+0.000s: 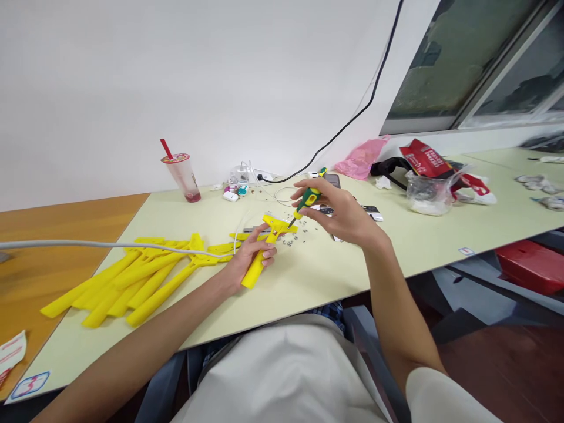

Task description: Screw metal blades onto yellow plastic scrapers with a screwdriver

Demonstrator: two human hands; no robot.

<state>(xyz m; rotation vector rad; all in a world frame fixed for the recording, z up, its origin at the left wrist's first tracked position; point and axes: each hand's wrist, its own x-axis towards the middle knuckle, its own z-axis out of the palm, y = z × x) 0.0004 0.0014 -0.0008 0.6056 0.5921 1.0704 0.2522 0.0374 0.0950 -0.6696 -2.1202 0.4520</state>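
My left hand (251, 258) is wrapped round the handle of a yellow scraper (255, 270), tilted with its wide head up and to the right. In my right hand (339, 211) is a green and yellow screwdriver (308, 201), held by its handle between thumb and fingers. Its tip points down at the right end of the scraper's head; whether it sits in a screw is too small to tell. Small metal screws or nuts (291, 241) lie scattered on the table behind the scraper. To the left, a pile of yellow scraper handles (145, 276) rests on the tabletop.
A plastic cup with a red straw (185, 182) stands near the wall. A pale cable (110, 244) crosses above the pile, and a black cable (339, 132) runs to a power plug. Right of my hands are a pink bag (361, 158) and a clear plastic bag (427, 194).
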